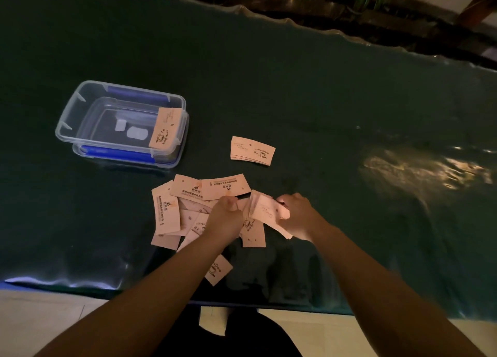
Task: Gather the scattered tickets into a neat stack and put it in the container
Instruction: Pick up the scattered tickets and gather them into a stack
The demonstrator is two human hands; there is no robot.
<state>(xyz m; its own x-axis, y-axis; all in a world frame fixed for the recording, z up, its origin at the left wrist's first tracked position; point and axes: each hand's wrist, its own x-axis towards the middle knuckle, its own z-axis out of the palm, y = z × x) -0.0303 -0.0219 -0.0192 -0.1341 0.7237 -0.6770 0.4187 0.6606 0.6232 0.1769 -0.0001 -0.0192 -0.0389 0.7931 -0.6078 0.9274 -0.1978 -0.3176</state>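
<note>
Several pink paper tickets (185, 208) lie scattered and overlapping on the dark green table, in front of me. My right hand (297, 216) grips a small bundle of tickets (269, 211) fanned upward. My left hand (226, 216) is closed over the pile beside that bundle, pinching a ticket edge. A small neat stack of tickets (251, 151) lies apart, farther back. The clear plastic container (80, 106) with blue clips stands at the left on its lid; one ticket (164, 128) leans on its right rim. Another ticket (219, 270) lies under my left forearm.
The green table (322, 101) is covered with a glossy sheet with a wavy far edge. Its near edge runs just in front of my body. Dark ledges and plants sit beyond the far edge. A bright reflection shows at the right.
</note>
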